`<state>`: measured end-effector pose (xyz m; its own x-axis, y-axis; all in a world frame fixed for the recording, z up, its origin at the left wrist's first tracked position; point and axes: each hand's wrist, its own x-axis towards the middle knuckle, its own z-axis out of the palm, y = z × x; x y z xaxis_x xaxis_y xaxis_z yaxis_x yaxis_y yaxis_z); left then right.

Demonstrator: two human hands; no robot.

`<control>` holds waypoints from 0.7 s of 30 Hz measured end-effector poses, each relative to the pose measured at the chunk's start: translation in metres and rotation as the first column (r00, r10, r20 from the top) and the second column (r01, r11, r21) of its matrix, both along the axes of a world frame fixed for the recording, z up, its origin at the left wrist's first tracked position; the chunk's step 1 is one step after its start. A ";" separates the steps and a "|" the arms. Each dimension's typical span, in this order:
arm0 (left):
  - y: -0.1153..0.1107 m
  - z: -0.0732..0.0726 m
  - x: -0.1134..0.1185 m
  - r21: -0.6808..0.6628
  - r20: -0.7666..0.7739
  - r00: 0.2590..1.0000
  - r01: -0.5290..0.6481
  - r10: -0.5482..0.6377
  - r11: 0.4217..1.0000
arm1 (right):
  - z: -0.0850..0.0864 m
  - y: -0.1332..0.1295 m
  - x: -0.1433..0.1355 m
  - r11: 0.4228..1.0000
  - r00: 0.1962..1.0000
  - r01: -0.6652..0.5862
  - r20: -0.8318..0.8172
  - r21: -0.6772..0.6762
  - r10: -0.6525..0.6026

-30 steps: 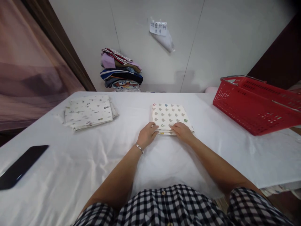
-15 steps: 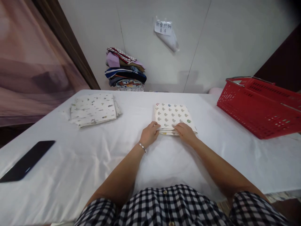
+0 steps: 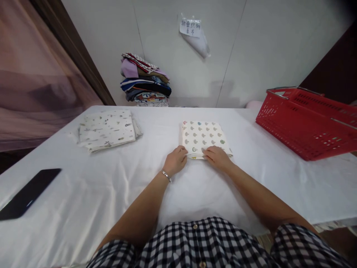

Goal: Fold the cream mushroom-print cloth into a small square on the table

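A folded white cloth (image 3: 204, 134) with grey, green, red and blue prints lies flat on the white-covered table (image 3: 92, 197). My left hand (image 3: 175, 160) pinches its near left corner, fingers closed on the edge. On the same near edge, further right, my right hand (image 3: 217, 157) grips the cloth with fingers together. Several folded layers show between the two hands. To the left lies another folded white cloth (image 3: 107, 129) with small plant-like prints, which neither hand touches.
A red plastic basket (image 3: 309, 124) stands at the right. The black flat phone-like object (image 3: 29, 195) lies at the left. Behind the table's far edge is a stack of folded fabrics (image 3: 145, 82), and a paper label (image 3: 190, 28) hangs on the wall.
The view has shifted slightly. Both hands stay at the near edge of the cloth, and the right hand's fingers have moved slightly along it; the cloth's near layers look more even.
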<state>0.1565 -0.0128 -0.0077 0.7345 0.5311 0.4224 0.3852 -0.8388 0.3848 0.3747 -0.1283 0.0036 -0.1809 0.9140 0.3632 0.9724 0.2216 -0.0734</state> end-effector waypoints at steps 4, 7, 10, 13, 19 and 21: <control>0.000 0.001 0.002 0.055 -0.012 1.000 -0.007 0.008 0.998 | 0.001 0.000 0.002 1.000 0.999 0.008 0.035 -0.012 -0.008; 0.002 0.000 0.003 0.114 -0.014 1.000 -0.001 0.003 0.994 | 0.001 0.001 0.000 0.999 0.998 0.030 0.059 -0.028 -0.028; 0.004 -0.001 0.005 0.159 -0.013 1.000 0.005 -0.003 0.987 | 0.003 0.002 -0.002 0.998 0.997 0.049 0.066 -0.037 -0.046; 0.006 -0.001 0.006 0.186 -0.012 1.000 0.009 -0.007 0.983 | 0.002 0.004 -0.002 0.998 0.996 0.056 0.065 0.009 -0.057; 0.005 0.001 0.007 0.206 -0.039 0.999 0.018 -0.010 0.978 | -0.004 0.004 0.002 0.994 0.996 0.043 0.077 0.105 -0.051; 0.005 0.002 0.008 0.211 -0.043 0.999 0.020 -0.012 0.977 | -0.004 0.003 0.002 0.995 0.995 0.038 0.084 0.087 -0.046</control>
<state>0.1646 -0.0076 -0.0061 0.7615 0.4208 0.4930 0.3829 -0.9057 0.1818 0.3762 -0.1248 -0.0003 -0.1770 0.8876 0.4252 0.9828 0.1823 0.0287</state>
